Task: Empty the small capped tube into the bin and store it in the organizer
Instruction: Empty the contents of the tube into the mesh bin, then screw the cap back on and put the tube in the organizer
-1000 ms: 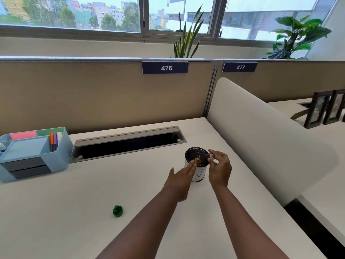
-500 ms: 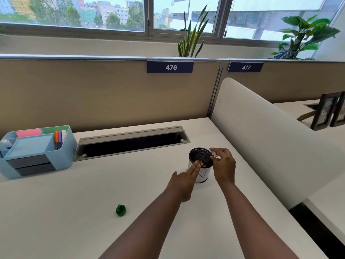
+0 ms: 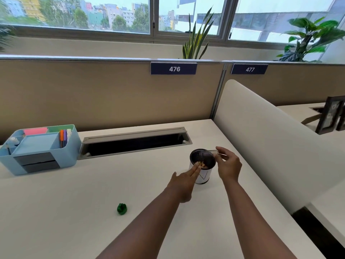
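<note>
Since half a second ago the right hand [image 3: 229, 166] has tipped the tube [image 3: 211, 153] flatter: it now lies nearly level over the bin [image 3: 202, 166], mouth toward the left, where before it was hidden behind the fingers. The right thumb and fingers pinch its closed end. The left hand [image 3: 183, 181] stays at the bin's near rim, fingers straight and pressed together, tips touching small tan bits at the rim. The tube is clear plastic, smooth and round. The bin is a small white cylinder with a dark mesh inside. The green cap [image 3: 122, 208], knobbly, lies apart on the smooth white desk [image 3: 56, 212]. The organizer [image 3: 40, 149], pale blue plastic with rounded corners, sits far left, well apart.
</note>
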### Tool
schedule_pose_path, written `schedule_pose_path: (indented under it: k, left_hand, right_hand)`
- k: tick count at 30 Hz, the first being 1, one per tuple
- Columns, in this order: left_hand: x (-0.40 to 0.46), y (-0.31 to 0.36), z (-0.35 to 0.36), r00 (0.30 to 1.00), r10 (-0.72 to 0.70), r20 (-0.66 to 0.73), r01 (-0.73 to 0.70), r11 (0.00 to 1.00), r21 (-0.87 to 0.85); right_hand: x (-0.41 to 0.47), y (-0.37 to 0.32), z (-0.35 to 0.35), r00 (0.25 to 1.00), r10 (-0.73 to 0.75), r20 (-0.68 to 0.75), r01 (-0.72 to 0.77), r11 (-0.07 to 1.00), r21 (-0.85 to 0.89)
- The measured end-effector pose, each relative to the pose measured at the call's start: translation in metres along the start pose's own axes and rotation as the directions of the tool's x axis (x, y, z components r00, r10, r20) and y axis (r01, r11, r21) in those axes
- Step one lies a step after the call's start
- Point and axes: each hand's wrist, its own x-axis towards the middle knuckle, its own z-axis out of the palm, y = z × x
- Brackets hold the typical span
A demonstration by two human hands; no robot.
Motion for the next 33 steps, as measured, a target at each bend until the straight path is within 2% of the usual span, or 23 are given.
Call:
schedule_pose_path:
  k: [3, 6, 8, 10, 12, 15, 17, 19, 22, 27, 29, 31, 33]
  left_hand:
    - [0.002, -0.001, -0.003, 0.999, 0.024, 0.022, -0.024, 1.000, -0.013]
    - [0.003, -0.004, -0.006, 0.998, 0.060, -0.012, -0.060, 0.998, -0.032]
    - [0.003, -0.006, -0.009, 0.994, 0.063, -0.088, -0.073, 0.990, -0.116]
    - [0.000, -0.006, -0.013, 0.980, 0.023, -0.198, -0.081, 0.952, -0.294]
    - [-0.004, -0.006, -0.019, 0.951, -0.087, -0.298, -0.092, 0.838, -0.537]
    - [-0.014, -0.006, -0.030, 0.900, -0.286, -0.328, -0.126, 0.550, -0.826]
    - [-0.022, -0.008, -0.038, 0.890, -0.349, -0.292, -0.193, 0.292, -0.937]
    - [-0.033, -0.013, -0.043, 0.863, -0.423, -0.276, -0.248, 0.120, -0.961]
    - [-0.049, -0.027, -0.044, 0.803, -0.534, -0.264, -0.276, 0.058, -0.959]
    - [-0.081, -0.064, -0.044, 0.706, -0.643, -0.296, -0.268, 0.144, -0.953]
    - [-0.094, -0.081, -0.044, 0.674, -0.674, -0.303, -0.259, 0.169, -0.951]
    - [-0.109, -0.098, -0.043, 0.645, -0.703, -0.299, -0.236, 0.188, -0.953]
    - [-0.121, -0.113, -0.041, 0.624, -0.722, -0.298, -0.204, 0.217, -0.955]
  right_hand:
    - [-0.001, -0.007, 0.003, 0.977, 0.211, 0.001, -0.204, 0.942, 0.268]
    - [-0.003, -0.011, 0.005, 0.943, 0.324, 0.071, -0.320, 0.830, 0.457]
    - [-0.007, -0.017, 0.004, 0.915, 0.372, 0.154, -0.390, 0.723, 0.570]
    - [-0.014, -0.024, 0.000, 0.886, 0.395, 0.243, -0.450, 0.604, 0.658]
    - [-0.022, -0.030, 0.000, 0.854, 0.392, 0.343, -0.512, 0.506, 0.694]
    - [-0.037, -0.040, 0.007, 0.796, 0.374, 0.476, -0.603, 0.424, 0.675]
    - [-0.049, -0.048, 0.015, 0.756, 0.355, 0.550, -0.654, 0.377, 0.656]
    - [-0.061, -0.054, 0.025, 0.723, 0.328, 0.609, -0.691, 0.354, 0.630]
    - [-0.077, -0.060, 0.040, 0.699, 0.296, 0.651, -0.709, 0.405, 0.577]
    - [-0.103, -0.065, 0.069, 0.746, 0.304, 0.593, -0.607, 0.676, 0.418]
    - [-0.114, -0.062, 0.082, 0.782, 0.230, 0.579, -0.447, 0.854, 0.265]
    - [-0.127, -0.062, 0.097, 0.782, 0.107, 0.614, -0.161, 0.986, 0.034]
    - [-0.140, -0.063, 0.110, 0.679, -0.004, 0.734, 0.169, 0.974, -0.151]
